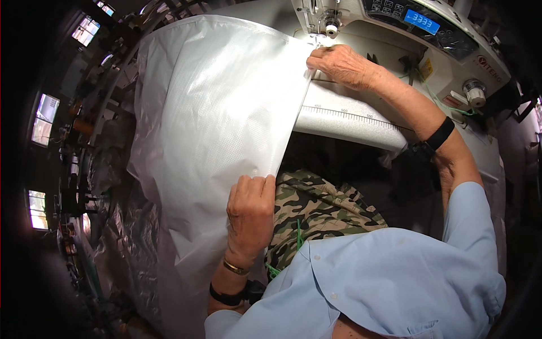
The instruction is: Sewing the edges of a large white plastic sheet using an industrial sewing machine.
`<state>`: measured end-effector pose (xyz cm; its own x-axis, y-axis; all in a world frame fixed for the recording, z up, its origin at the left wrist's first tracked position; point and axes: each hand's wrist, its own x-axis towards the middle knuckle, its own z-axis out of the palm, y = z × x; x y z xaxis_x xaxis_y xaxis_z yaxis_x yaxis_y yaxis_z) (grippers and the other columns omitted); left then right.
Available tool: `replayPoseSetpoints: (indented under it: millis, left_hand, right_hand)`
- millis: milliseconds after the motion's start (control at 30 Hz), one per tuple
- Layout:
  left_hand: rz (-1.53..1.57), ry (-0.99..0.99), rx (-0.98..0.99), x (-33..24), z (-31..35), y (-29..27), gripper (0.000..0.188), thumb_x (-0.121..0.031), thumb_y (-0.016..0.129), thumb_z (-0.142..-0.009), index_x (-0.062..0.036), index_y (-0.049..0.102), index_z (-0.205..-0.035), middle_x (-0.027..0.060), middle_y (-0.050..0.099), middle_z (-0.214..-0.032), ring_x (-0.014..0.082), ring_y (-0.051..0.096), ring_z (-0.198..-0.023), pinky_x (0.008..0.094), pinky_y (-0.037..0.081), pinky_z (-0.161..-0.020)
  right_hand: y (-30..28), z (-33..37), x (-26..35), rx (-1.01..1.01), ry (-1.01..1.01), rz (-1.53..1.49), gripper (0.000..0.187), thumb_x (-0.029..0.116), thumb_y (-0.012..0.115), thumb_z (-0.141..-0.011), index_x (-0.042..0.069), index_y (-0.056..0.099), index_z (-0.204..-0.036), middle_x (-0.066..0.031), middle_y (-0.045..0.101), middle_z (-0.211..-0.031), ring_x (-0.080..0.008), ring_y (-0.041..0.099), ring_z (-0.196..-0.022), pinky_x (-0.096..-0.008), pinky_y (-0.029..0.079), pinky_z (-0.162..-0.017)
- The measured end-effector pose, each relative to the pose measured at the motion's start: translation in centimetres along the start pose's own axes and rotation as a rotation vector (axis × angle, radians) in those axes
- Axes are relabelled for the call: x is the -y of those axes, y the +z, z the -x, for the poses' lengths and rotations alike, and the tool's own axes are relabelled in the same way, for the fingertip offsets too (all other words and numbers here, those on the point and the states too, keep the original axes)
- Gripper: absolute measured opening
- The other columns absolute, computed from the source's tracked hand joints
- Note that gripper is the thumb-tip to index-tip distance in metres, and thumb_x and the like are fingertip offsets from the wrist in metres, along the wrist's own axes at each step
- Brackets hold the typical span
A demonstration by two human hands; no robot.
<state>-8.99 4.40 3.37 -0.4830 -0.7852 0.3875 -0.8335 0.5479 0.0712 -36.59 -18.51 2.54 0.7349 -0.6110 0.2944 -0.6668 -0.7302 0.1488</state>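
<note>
Stretching from the needle down to the lap, a sheet [214, 124] of translucent white film covers the left half of the worktop [350, 121] and spills over its near edge. The right hand [341, 65] presses the sheet's top corner flat just below the needle [322, 38] of a sewing machine [429, 39], fingers [316, 59] bent down on the film. The left hand [250, 212] grips the sheet's right edge lower down, fingers curled closed around the fold. Between the two hands that edge runs taut and straight.

The machine's body fills the upper right, with a lit blue display [422, 22] and a round knob [474, 91] on its side. A printed ruler [350, 114] runs along the worktop's front lip, partly bare to the right of the sheet. Camouflage cloth [316, 209] lies in the lap, just beside the left hand. More crumpled film [121, 226] hangs in folds at the left, crowding that side. The right forearm crosses over the worktop's bare part, a black band [439, 135] on its wrist. Open room remains only in the dark gap under the worktop's lip.
</note>
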Motion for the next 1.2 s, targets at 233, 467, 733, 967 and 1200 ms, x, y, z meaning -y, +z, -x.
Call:
replayPoseSetpoints:
  millis: [233,467,733,967,1200]
  left_hand:
    - [0.024,-0.043,0.08,-1.8,0.2,-1.7,0.047,0.006,0.06,-0.077,0.0068,0.061,-0.124,0.0099,0.058,-0.085,0.0228,0.058,-0.069,0.034,0.048,-0.059]
    - [0.127,-0.101,0.081,-1.4,1.3,-0.3,0.056,0.009,0.06,-0.076,0.0086,0.054,-0.132,0.013,0.056,-0.09,0.0261,0.06,-0.071,0.0347,0.05,-0.061]
    - [0.218,-0.164,-0.141,-1.4,1.4,2.4,0.048,0.004,0.067,-0.081,0.007,0.057,-0.128,0.0135,0.053,-0.082,0.0265,0.056,-0.067,0.0361,0.046,-0.059]
    - [0.258,-0.221,-0.21,-0.4,1.6,4.1,0.034,0.002,0.07,-0.083,0.0028,0.065,-0.117,0.0124,0.051,-0.076,0.0249,0.052,-0.06,0.0354,0.041,-0.055]
    - [0.362,-0.284,-0.279,-0.2,0.8,4.0,0.018,0.001,0.071,-0.084,0.0033,0.07,-0.101,0.0098,0.047,-0.066,0.019,0.045,-0.054,0.0316,0.036,-0.051]
  right_hand:
    - [0.6,-0.4,-0.8,0.023,0.077,-0.28,0.008,0.01,0.052,-0.095,0.009,0.058,-0.1,-0.0042,0.061,-0.085,-0.0231,0.064,-0.08,-0.0403,0.056,-0.077]
    - [1.6,-0.8,-0.3,-0.042,0.156,-0.384,0.009,0.013,0.053,-0.098,0.009,0.06,-0.101,-0.0044,0.063,-0.089,-0.0207,0.064,-0.079,-0.0395,0.054,-0.081]
    - [2.3,-0.7,0.7,-0.148,0.221,-0.331,0.011,0.018,0.061,-0.094,0.008,0.063,-0.096,-0.0061,0.064,-0.091,-0.0214,0.064,-0.078,-0.0365,0.053,-0.079]
    - [2.4,-0.4,0.6,-0.268,0.058,-0.066,0.007,0.012,0.065,-0.088,0.006,0.068,-0.09,-0.0071,0.064,-0.086,-0.0235,0.064,-0.08,-0.0367,0.054,-0.078]
    - [0.7,0.1,0.4,-0.089,0.085,-0.212,0.018,0.003,0.06,-0.088,0.004,0.066,-0.105,-0.0083,0.065,-0.091,-0.0249,0.064,-0.083,-0.0398,0.054,-0.081]
